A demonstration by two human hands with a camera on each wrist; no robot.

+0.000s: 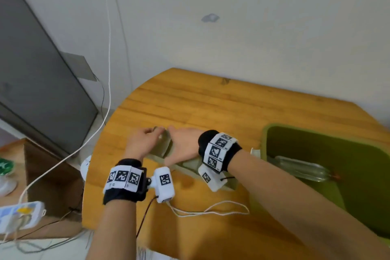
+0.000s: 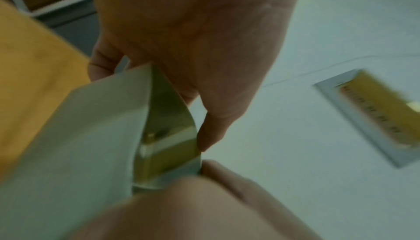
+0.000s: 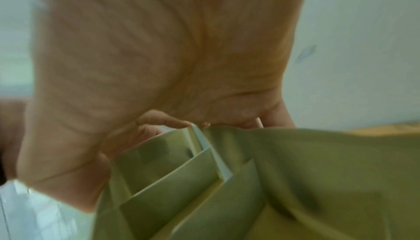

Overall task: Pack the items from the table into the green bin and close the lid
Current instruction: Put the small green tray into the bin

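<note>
Green bin open on table, right side; clear plastic bottle lies inside. Left hand and right hand both grip the lid at table centre, left of bin. Right wrist view shows lid's ribbed green underside; head view doesn't.

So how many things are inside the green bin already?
1 that I can see: a clear bottle lying at the bottom of the green bin. The right arm covers part of the bin, so more may be hidden.
</note>
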